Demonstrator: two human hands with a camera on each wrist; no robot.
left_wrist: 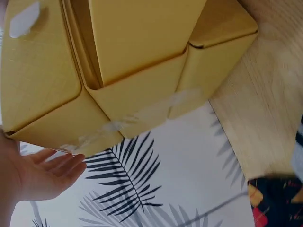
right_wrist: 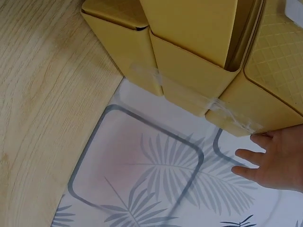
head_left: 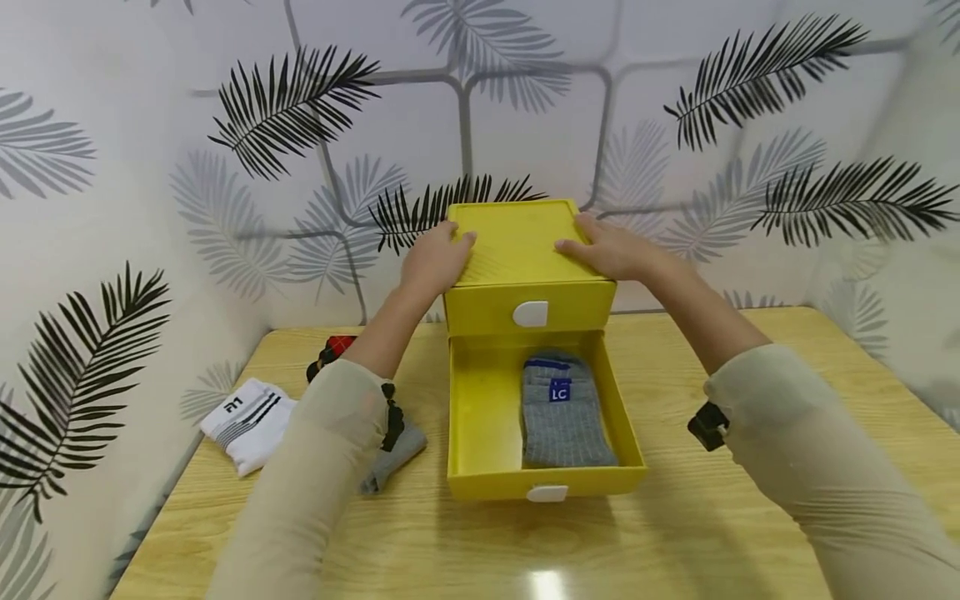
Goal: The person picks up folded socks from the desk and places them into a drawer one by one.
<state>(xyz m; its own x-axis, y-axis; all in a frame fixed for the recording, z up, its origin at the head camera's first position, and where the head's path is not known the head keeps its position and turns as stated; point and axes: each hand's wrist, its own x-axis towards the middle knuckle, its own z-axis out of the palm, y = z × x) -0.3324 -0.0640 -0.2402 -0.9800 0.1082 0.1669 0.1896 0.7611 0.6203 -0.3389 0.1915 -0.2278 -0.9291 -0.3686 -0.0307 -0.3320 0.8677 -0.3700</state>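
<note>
On the wooden table (head_left: 817, 358), touches the yellow drawer box (head_left: 517, 242) at opposite sides of its top, above a pulled-out middle drawer (head_left: 483, 400) holding a grey sock (head_left: 562, 429) in its right half, using left hand (head_left: 437, 260) and right hand (head_left: 611, 250), both unclenched, with fairly straight fingers (right_wrist: 248, 156).

The head picture is bright. A white shiny spot (head_left: 547, 585) gleams on the wood table (head_left: 405, 542) near the bottom edge, and soft shadows (head_left: 517, 525) lie by the yellow box (head_left: 521, 242). The 2 wrist pictures look dimmer, with duller colors and a little blur.
</note>
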